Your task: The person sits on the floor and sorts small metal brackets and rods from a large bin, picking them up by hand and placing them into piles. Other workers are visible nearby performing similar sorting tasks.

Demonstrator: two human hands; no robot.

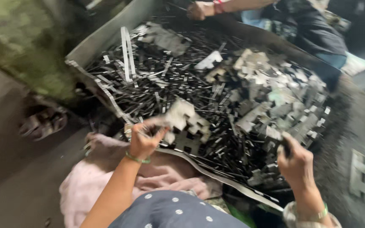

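From the head view, the left hand (pixel 143 141) is closed in a pinch on a flat, pale metal stamping (pixel 186 122) with notched edges, which sticks out up and to the right of the fingers, lifted just over the near rim. The right hand (pixel 294 162) is clenched at the right edge of the heap; something dark seems to sit in its grip, though motion blur makes that hard to tell. Between and beyond both hands lies a large shallow metal tray (pixel 106 36) heaped with scrap pieces (pixel 216 84): thin dark strips towards the left hand's side, lighter blocky cut-outs piled beyond the right hand. Below the left wrist a pink cloth (pixel 89 181) covers the lap. Far across the tray from both hands, another person's hand (pixel 199 10) reaches in at the top edge. The ground to the left of the left hand is dark, bare floor (pixel 9 126), with a mossy wall (pixel 17 38) farther up
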